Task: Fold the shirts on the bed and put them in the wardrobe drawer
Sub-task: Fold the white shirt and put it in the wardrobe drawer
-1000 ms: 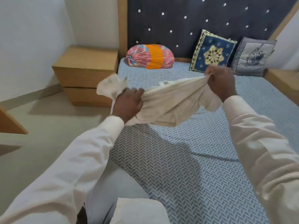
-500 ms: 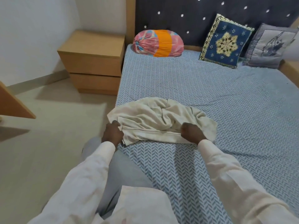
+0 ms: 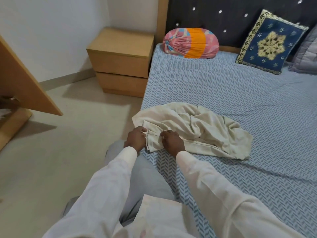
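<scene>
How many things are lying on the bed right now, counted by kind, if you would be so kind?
Shirts: 1, the cream shirt
Bolsters: 1, the pink and orange bolster
Square cushions: 2, the blue cushion and the grey cushion, which is cut off at the frame's edge
Total: 4

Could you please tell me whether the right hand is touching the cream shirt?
Touching: the head view shows the right hand lying on the cream shirt and pinching a fold near its front edge.
</scene>
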### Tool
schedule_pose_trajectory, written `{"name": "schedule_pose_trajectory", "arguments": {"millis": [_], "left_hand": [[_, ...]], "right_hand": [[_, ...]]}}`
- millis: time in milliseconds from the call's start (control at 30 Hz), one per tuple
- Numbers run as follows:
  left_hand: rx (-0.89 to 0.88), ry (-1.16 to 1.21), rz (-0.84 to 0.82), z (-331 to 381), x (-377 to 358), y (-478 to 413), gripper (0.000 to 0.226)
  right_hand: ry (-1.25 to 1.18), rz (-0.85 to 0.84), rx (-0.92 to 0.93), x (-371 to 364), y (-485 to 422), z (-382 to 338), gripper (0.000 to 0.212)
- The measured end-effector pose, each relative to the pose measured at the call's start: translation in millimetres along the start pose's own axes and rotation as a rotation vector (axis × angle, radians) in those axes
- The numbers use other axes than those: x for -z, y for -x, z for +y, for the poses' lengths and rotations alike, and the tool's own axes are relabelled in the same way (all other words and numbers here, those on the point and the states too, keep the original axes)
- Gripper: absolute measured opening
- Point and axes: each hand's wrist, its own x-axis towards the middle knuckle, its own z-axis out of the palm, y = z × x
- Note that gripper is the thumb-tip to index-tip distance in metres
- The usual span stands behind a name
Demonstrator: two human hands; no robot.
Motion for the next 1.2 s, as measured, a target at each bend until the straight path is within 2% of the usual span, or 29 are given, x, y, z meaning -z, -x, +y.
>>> {"name": "schedule_pose_trajectory", "arguments": {"millis": [133, 267, 433, 567, 700, 800, 967, 1200], "left_hand": [[-0.027, -0.034, -0.001, 5.1, 3.7, 5.0, 0.030], [-0.046, 0.008, -0.062, 4.2, 2.2, 4.2, 0.030], [-0.141, 0.196, -0.139, 1.9, 2.5, 5.7, 0.031], [-0.140, 0.427, -0.238, 4.8, 10.6, 8.8, 0.034], [-0.125, 0.486, -0.286, 7.7, 15.1, 13.3, 0.011], [-0.117, 0.501, -0.312, 7.7, 16.7, 15.6, 0.013], [-0.072, 0.494, -0.387, 6.7, 22.7, 15.9, 0.033], [-0.204, 0.366, -0.299, 21.3, 21.8, 21.0, 0.025]], "right_hand": [[-0.102, 0.102, 0.005, 0.7, -2.5, -2.2, 0.020], [-0.295, 0.158, 0.075, 8.3, -0.6, 3.0, 0.021], [-0.458, 0.095, 0.083, 16.6, 0.3, -2.2, 0.018], [-0.436, 0.059, 0.120, 18.2, -1.3, -9.2, 0.020], [-0.436, 0.053, 0.138, 22.9, 1.2, -14.0, 0.013], [-0.430, 0.048, 0.139, 24.0, 2.6, -14.1, 0.009], [-0.431, 0.119, 0.075, 19.2, 4.6, -13.0, 0.004], [-0.380, 0.132, 0.094, 20.1, 5.3, -16.0, 0.002]]}}
